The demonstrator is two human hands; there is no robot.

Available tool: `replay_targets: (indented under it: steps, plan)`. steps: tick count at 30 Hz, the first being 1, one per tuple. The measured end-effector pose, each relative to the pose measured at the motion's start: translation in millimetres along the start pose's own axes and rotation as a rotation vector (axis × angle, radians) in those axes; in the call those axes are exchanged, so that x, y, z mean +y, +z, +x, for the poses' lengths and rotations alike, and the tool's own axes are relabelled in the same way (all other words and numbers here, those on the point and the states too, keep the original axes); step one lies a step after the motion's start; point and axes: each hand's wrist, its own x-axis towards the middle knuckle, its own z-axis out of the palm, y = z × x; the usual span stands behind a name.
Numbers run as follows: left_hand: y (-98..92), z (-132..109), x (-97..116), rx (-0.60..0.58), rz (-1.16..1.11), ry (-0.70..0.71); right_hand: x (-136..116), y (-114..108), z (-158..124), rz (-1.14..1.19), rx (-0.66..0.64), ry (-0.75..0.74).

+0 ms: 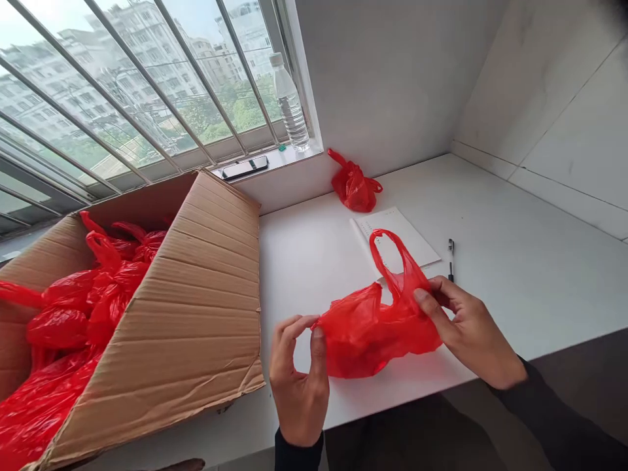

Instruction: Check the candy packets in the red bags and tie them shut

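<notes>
Two bare hands with dark sleeves are nearest, both on one red plastic bag (373, 333). It is at the front of the white bench (304, 252), close above or on the surface near the edge; which of the two I cannot tell. The left hand (301, 389) has its grip pinching the bag's left corner between thumb and fingertips, with an open gap between thumb and palm. The right hand (473, 333) has its grip pinching the bag's plastic at the base of a handle, thumb on the near side. That handle loop stands up above the bag's crumpled body.

To the left is an open cardboard box (191, 307), one broad creased flap facing the bench. Inside it lies a heap of red bags (98, 281), several with knotted tops.

Beyond the right hand, a pen (451, 258) lies on the bench, just beside a white notebook (409, 239), which the raised handle partly covers from view. Farther back, near the wall (387, 85), sits a tied red bundle (354, 186).

On the window sill (272, 163) are a phone (245, 168), lying down, and an upright clear bottle (292, 108) with a white cap. Metal bars (189, 72) cross the window; pale buildings and green trees show outside.
</notes>
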Motion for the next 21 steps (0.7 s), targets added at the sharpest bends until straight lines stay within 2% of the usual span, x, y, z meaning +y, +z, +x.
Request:
replay_targets:
  steps: [6,8,11,13,15,16,18,19,21]
  plan:
    - [9.6,1.0,15.6,-0.096,0.065,0.168,-3.8,-5.3,-8.7,0.051,-0.039,-0.008]
    - [9.2,3.3,17.1,-0.028,0.042,0.133,-4.7,-8.8,-10.6,0.025,-0.007,-0.006]
    - [-1.1,3.4,18.3,0.12,-0.015,0.044,-1.4,-15.5,-14.9,-0.02,0.06,-0.018]
    - [-9.3,0.8,21.1,0.177,-0.056,0.007,-2.6,-18.6,-21.4,-0.035,0.211,-0.118]
    - [-14.5,-2.2,25.5,0.191,-0.098,-0.031,-11.5,-18.7,-29.3,-0.006,0.359,-0.343]
    - [-15.8,-3.4,27.9,0.187,-0.121,-0.054,-18.5,-17.3,-32.3,0.005,0.35,-0.467]
    - [-16.6,-5.0,31.8,0.174,-0.167,-0.101,-34.2,-11.0,-33.9,-0.043,0.137,-0.667]
    - [-16.6,-5.5,33.0,0.166,-0.189,-0.12,-41.0,-6.3,-32.1,-0.119,-0.024,-0.725]
    - [-16.5,-7.0,33.7,0.152,-0.231,-0.149,-48.9,5.3,-24.7,-0.315,-0.215,-0.772]
